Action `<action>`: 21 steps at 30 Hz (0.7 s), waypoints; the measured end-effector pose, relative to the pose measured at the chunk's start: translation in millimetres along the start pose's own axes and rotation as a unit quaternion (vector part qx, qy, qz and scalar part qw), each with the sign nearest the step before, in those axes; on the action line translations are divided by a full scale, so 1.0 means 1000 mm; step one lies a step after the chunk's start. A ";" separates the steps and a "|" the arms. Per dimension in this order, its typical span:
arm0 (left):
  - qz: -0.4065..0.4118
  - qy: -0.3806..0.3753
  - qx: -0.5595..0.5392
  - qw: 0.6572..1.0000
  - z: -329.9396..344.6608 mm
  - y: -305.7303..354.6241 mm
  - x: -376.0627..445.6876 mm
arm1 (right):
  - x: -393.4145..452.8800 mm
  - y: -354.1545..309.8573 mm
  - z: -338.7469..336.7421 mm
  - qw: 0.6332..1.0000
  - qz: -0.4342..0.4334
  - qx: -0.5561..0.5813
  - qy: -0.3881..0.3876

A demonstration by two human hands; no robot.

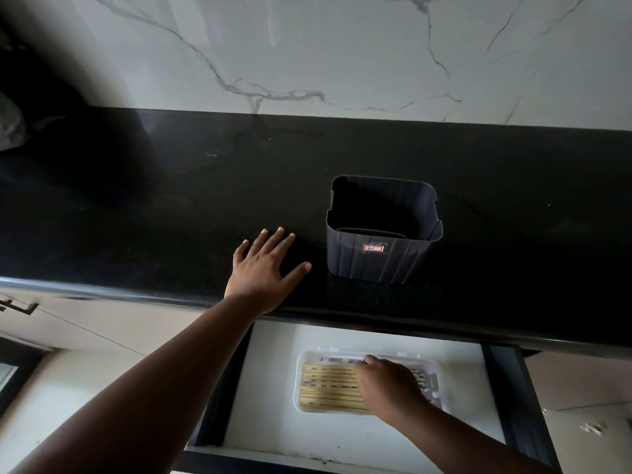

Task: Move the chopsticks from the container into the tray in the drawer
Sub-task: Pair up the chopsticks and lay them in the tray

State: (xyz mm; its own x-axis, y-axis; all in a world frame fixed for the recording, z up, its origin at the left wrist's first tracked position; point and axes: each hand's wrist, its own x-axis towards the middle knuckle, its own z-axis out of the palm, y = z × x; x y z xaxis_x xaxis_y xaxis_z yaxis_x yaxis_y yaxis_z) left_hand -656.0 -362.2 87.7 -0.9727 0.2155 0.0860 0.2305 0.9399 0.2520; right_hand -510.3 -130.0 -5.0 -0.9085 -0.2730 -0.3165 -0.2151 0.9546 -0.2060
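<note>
Left hand (265, 268) lies flat, fingers spread, on the black countertop (136, 206), likely bracing. Right hand (386, 384) rests over the chopsticks (328, 384) in the white tray (304, 362) in the drawer (273, 388), probably evening them; its grip cannot be told. Dark container (379, 258) looks empty.

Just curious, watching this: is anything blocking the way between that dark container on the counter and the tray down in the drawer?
Nothing visible does. The container stands apart on the counter, the drawer is open, and the tray lies uncovered with chopsticks under the right hand.
</note>
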 end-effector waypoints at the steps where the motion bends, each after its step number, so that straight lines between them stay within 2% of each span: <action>1: 0.001 0.000 -0.001 1.000 0.000 0.000 0.000 | -0.002 0.000 0.001 1.000 -0.016 0.027 0.000; 4: 0.002 -0.001 -0.001 1.000 0.000 0.000 0.001 | -0.008 -0.002 0.006 0.995 -0.046 0.079 -0.036; 7: 0.002 -0.003 -0.001 1.000 -0.001 0.000 0.000 | -0.006 0.000 0.007 0.994 -0.023 0.094 -0.059; 9: 0.003 -0.003 -0.001 1.000 -0.001 0.000 0.000 | -0.003 0.001 0.005 0.993 -0.017 0.098 -0.057; 13: 0.002 0.000 0.002 1.000 0.000 0.000 0.000 | -0.001 0.004 0.003 0.996 -0.025 0.082 0.002; 18: 0.000 -0.001 0.001 1.000 0.001 0.000 0.001 | -0.005 0.009 0.006 0.995 -0.004 0.090 -0.053; 21: 0.000 0.002 0.000 1.000 0.001 0.000 0.001 | -0.007 0.009 0.003 0.997 -0.008 0.071 -0.038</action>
State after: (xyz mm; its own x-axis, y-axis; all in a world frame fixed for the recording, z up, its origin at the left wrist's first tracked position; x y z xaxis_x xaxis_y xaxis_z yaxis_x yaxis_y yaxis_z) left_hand -656.8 -361.9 86.7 -0.9728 0.2134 0.0905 0.2296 0.9403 0.2513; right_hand -505.0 -119.7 -8.0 -0.8743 -0.3021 -0.3799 -0.1719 0.9247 -0.3397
